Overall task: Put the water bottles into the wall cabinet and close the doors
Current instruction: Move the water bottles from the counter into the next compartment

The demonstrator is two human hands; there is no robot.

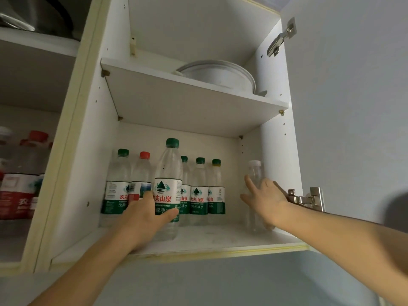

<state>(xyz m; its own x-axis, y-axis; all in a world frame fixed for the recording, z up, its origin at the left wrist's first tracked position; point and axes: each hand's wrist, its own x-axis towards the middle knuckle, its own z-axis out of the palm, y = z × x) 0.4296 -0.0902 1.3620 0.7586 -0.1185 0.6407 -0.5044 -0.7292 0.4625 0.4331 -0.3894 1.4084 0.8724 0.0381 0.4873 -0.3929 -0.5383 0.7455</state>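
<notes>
Both hands hold bottles: left hand (146, 214) wraps the tall bottle (168, 186); right hand (266, 198), fingers spread, steadies the clear bottle (254, 173). Pushing the tall one back could topple the rear row (198, 191).

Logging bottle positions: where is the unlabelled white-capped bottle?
The unlabelled bottle stands at the lower shelf's right end by the cabinet wall, with the right hand against it.

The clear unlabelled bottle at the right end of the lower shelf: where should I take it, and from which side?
Take the clear bottle around its straight mid-body, coming from the open front and slightly left. It stands upright close to the cabinet's right wall, so there is little room on that side. The right hand is already there, fingers spread against it.
</notes>
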